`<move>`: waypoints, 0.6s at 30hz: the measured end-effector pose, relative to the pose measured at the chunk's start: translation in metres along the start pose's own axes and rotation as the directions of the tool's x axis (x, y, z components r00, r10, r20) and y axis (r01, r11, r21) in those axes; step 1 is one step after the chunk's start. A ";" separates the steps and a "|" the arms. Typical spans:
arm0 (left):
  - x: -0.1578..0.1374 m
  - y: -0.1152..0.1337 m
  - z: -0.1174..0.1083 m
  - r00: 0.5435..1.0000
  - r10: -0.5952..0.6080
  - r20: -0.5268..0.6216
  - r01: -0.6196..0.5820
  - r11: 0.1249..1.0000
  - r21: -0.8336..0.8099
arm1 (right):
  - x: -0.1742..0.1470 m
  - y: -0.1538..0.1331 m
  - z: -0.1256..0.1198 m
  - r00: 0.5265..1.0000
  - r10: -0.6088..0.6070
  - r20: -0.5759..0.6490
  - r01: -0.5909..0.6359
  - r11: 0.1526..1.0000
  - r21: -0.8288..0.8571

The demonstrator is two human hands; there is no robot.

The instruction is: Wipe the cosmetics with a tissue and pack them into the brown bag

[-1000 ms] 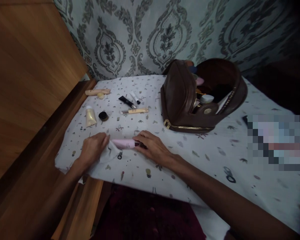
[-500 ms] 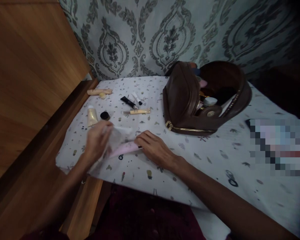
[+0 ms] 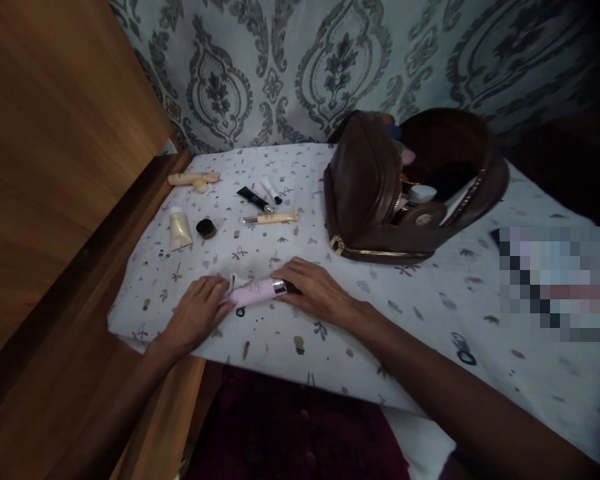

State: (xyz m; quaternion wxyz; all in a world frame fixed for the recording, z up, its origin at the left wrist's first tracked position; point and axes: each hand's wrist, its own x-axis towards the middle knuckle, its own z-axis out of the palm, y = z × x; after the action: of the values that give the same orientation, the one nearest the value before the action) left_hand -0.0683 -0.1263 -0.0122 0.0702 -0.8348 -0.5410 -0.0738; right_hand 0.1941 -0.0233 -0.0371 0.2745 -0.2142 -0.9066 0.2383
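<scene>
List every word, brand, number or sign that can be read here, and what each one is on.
No text can be read for certain.
Pink tube: small print, too fine and blurred to read.
Black tube: faint marks, too small to read.
Slim yellow tube: faint marks, unreadable.
Round gold emblem on the brown bag: any lettering is too small to tell.
Pixelated area at right: nothing readable.

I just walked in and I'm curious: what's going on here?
A person's left hand holds one end of a pink tube, beside something thin and white, while the right hand holds its dark cap. Beyond them, a black tube and a black-lidded jar sit on the printed cloth, left of an open brown bag.
</scene>
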 end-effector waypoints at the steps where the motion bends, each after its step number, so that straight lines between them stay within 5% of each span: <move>1: -0.005 -0.003 0.000 1.000 -0.010 -0.004 0.010 1.000 0.012 | 0.000 0.001 0.000 1.000 0.009 -0.004 -0.009 0.999 0.033; 7: -0.012 -0.003 -0.004 1.000 -0.027 -0.014 0.028 0.999 0.039 | 0.001 -0.007 0.002 0.981 0.194 -0.021 -0.168 0.893 0.418; 12: -0.007 -0.003 -0.006 0.998 -0.060 -0.006 0.060 0.998 -0.018 | 0.004 -0.021 -0.001 0.952 0.305 -0.015 -0.202 0.664 0.720; 18: 0.016 0.005 0.008 0.996 -0.068 -0.058 0.048 0.955 -0.294 | 0.011 -0.020 -0.008 0.852 0.520 -0.058 -0.127 0.314 0.941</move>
State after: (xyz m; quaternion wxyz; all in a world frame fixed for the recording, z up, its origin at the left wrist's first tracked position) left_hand -0.0564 -0.1123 -0.0165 -0.0380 -0.8167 -0.5459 -0.1831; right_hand 0.1853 -0.0305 -0.0160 0.4479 -0.2470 -0.4930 0.7038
